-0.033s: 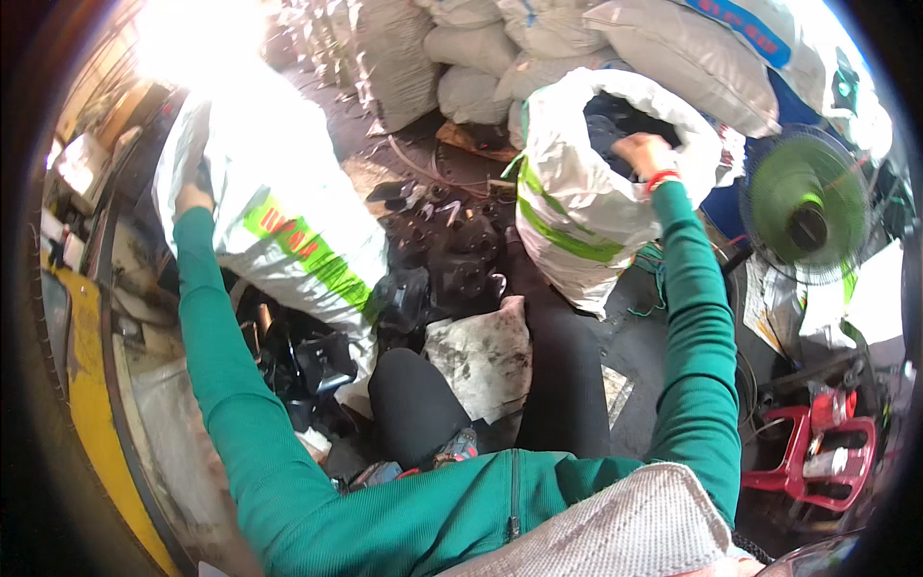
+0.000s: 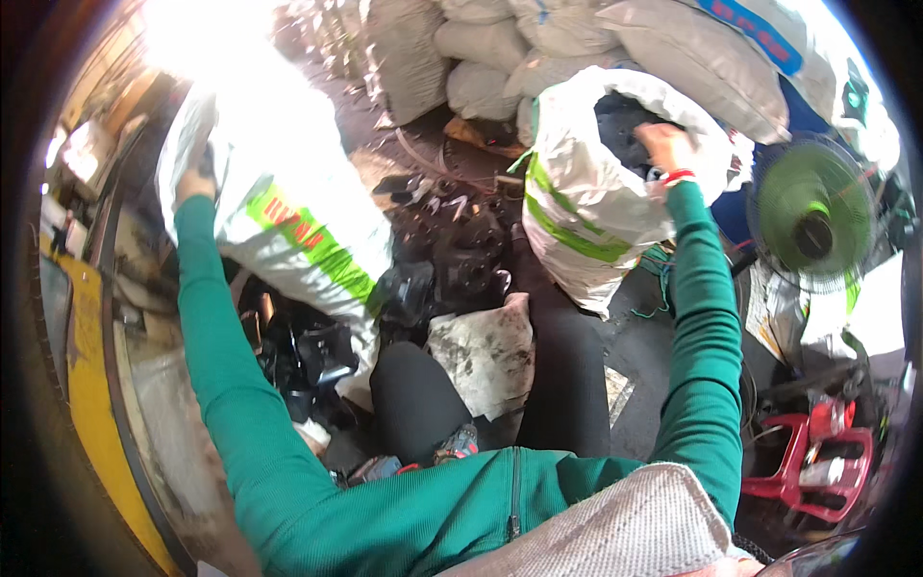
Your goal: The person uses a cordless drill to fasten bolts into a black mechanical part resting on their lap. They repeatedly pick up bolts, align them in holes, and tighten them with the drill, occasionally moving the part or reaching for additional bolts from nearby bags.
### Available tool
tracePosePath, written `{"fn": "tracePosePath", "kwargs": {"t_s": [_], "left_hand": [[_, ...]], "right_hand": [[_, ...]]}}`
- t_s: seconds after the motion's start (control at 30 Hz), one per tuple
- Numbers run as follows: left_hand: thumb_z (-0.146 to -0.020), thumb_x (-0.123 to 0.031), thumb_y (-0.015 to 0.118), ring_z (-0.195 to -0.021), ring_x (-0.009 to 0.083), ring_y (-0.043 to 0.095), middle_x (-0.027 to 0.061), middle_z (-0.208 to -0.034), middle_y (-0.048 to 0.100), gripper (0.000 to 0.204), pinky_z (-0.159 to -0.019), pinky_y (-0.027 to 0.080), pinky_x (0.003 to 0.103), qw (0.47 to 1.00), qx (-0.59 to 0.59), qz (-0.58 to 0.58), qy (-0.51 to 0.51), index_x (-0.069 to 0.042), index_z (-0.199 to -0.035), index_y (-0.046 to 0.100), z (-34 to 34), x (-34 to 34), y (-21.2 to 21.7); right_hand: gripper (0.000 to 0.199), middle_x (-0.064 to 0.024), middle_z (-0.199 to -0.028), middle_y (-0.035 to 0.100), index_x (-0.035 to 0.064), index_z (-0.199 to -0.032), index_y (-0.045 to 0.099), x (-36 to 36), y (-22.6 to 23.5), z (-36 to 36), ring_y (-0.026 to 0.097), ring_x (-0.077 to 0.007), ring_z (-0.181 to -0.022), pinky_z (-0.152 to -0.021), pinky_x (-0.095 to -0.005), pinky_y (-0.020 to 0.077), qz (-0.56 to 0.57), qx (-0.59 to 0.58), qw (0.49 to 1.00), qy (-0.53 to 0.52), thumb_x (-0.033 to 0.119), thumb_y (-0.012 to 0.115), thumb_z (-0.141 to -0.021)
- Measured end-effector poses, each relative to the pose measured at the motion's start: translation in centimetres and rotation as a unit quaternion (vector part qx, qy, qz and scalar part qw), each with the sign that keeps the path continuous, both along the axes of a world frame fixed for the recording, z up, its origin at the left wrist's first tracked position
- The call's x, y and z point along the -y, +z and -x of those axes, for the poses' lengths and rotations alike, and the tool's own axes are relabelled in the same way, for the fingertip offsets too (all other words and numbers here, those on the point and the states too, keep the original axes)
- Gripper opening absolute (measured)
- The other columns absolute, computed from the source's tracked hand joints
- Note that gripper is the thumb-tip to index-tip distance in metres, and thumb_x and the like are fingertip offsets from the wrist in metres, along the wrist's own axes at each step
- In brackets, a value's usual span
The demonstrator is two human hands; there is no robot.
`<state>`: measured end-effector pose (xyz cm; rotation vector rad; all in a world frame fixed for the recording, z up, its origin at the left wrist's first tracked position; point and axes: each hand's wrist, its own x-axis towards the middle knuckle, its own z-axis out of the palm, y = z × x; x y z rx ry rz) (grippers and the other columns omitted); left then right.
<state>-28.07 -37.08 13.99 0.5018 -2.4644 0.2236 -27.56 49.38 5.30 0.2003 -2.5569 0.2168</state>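
**Both hands on woven sacks, dark parts heaped between**

Up at the left, left hand (image 2: pixel 195 178) closed on the upper edge of a white woven sack with a green band (image 2: pixel 288 216), fingers curled over the cloth, sack leaning on its side across the heap. Over at the right, right hand (image 2: pixel 665 146) pushed into the open mouth of a second white sack with green stripes (image 2: pixel 586 207), fingers bent over the rim above the dark contents (image 2: pixel 620 120); whether anything beyond the rim is gripped, cannot tell. Red band at that wrist. Both arms in green sleeves.

Between the two sacks, on the floor, a pile of dark parts (image 2: pixel 461 255), with more black pieces under the left sack. Just below the pile, a stained pale cloth (image 2: pixel 486 351) resting against black-trousered knees. Behind, stacked full grey sacks (image 2: pixel 500 67). Far right, a green fan (image 2: pixel 812 226); below it, a red plastic stool (image 2: pixel 817 462).
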Motion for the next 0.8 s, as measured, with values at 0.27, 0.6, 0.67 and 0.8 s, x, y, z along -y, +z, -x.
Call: {"fn": "tracePosePath", "kwargs": {"t_s": [0.27,0.6,0.67,0.8], "left_hand": [[-0.084,-0.036,0.061,-0.092,0.0338,0.063,0.0217,-0.098,0.066,0.039,-0.082,0.048,0.041,0.989,-0.041,-0.139,-0.012,-0.001,-0.099,0.066,-2.9,-6.4,2.5],[-0.084,-0.031,0.059,-0.093,0.0329,0.063,0.0214,-0.098,0.065,0.035,-0.081,0.048,0.04,0.969,-0.142,-0.192,-0.068,-0.001,-0.099,0.064,-4.7,-10.3,3.1],[-0.084,-0.03,0.059,-0.093,0.0328,0.062,0.0213,-0.098,0.065,0.034,-0.081,0.048,0.04,0.967,-0.149,-0.191,-0.078,-0.001,-0.099,0.064,-4.1,-10.5,3.5],[-0.085,-0.028,0.058,-0.093,0.0324,0.062,0.0212,-0.098,0.065,0.032,-0.081,0.048,0.04,0.959,-0.161,-0.215,-0.087,-0.001,-0.099,0.064,-0.7,-11.5,3.9]], "right_hand": [[0.028,0.0045,-0.082,0.056,0.0056,-0.112,0.064,0.9,9.7,-8.8,0.046,-0.004,-0.07,-0.062,-0.019,0.0365,0.541,-0.01,0.833,0.114,0.023,0.059,-0.091],[0.024,0.0008,-0.09,0.061,0.0074,-0.098,0.062,10.7,-6.1,-26.7,0.056,-0.0099,-0.079,-0.069,-0.0261,0.0433,0.691,0.24,0.682,-0.028,0.029,0.058,-0.09],[0.03,0.0005,-0.095,0.064,0.0085,-0.107,0.063,9.1,-11.0,-27.8,0.059,-0.0106,-0.083,-0.069,-0.0268,0.0454,0.72,0.252,0.646,-0.028,0.033,0.059,-0.089],[0.036,0.0012,-0.107,0.065,0.01,-0.116,0.06,9.4,-16.7,-29.6,0.063,-0.0118,-0.089,-0.065,-0.0232,0.0456,0.792,0.308,0.522,-0.073,0.034,0.058,-0.09]]}}
